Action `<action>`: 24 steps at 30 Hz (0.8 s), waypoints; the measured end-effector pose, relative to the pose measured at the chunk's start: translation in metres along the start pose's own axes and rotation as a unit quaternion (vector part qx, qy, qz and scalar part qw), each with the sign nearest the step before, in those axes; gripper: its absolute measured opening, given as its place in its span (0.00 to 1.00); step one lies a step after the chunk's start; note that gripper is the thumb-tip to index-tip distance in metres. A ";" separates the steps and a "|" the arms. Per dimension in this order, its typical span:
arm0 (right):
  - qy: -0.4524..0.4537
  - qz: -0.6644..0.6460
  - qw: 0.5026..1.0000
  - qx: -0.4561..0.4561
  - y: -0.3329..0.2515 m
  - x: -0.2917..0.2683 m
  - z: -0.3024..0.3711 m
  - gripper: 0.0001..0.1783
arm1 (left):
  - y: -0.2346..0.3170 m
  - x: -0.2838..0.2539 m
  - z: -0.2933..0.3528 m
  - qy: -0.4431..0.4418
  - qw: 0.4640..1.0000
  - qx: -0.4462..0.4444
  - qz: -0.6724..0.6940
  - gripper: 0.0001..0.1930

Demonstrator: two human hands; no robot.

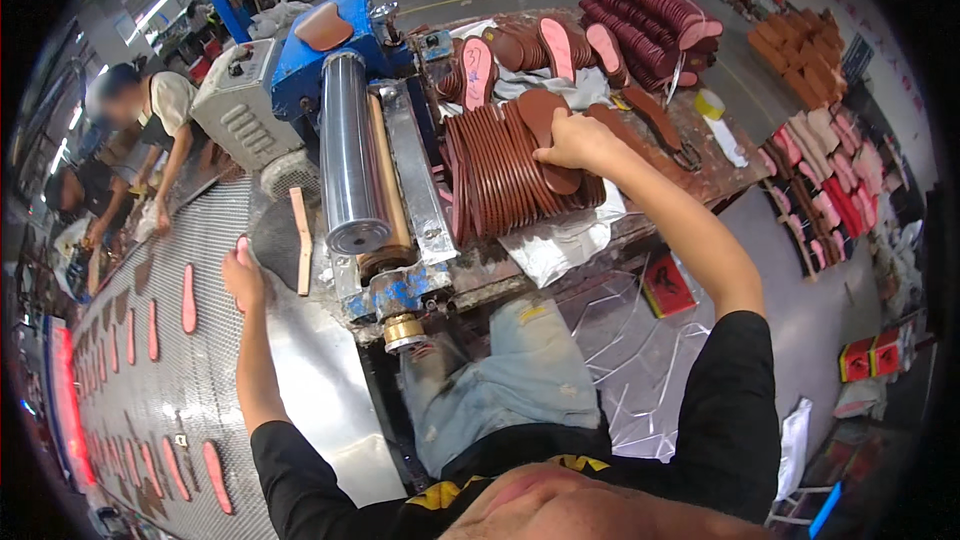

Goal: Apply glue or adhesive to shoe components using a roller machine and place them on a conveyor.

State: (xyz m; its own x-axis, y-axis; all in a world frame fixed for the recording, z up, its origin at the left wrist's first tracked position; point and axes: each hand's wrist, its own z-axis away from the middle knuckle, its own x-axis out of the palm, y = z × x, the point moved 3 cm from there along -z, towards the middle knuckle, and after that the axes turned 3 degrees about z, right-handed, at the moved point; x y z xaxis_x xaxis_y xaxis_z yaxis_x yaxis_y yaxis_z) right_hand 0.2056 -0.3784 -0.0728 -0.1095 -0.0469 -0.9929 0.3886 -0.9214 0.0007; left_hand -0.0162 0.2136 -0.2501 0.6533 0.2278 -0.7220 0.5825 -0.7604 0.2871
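My right hand [582, 144] is closed on a brown insole [541, 112] at the right end of a long row of brown insoles [490, 175] standing on edge on the workbench. On the other side of the roller machine, my left hand [242, 278] is closed round a pink insole, of which only a small edge shows beside the fingers. That hand is over the edge of the mesh conveyor [215, 340]. Between my hands stands the machine's shiny steel roller [350, 155]. A pale wooden strip [300, 240] lies by a dark round pad [277, 245] near my left hand.
Pink insoles [189, 298] lie spaced along the conveyor. A maroon insole stack [640, 25] rises at the bench's back right, near a tape roll [709, 105]. The blue machine housing [300, 65] stands ahead. Co-workers [170, 120] handle things at the far left. A rack of insoles [820, 180] stands right.
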 end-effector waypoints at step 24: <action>0.227 -0.772 0.589 -0.074 0.073 -0.007 0.039 0.08 | 0.236 -0.145 -0.071 -0.325 0.798 0.222 0.456 0.19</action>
State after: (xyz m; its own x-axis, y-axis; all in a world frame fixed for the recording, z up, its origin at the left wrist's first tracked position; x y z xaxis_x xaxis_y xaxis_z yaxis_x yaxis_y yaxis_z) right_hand 0.1994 -0.4601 -0.0608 -0.1939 0.9418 0.2745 0.2264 0.3152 -0.9216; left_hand 0.0610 0.0442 -0.0332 0.2350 -0.7980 -0.5550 -0.3150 -0.6027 0.7332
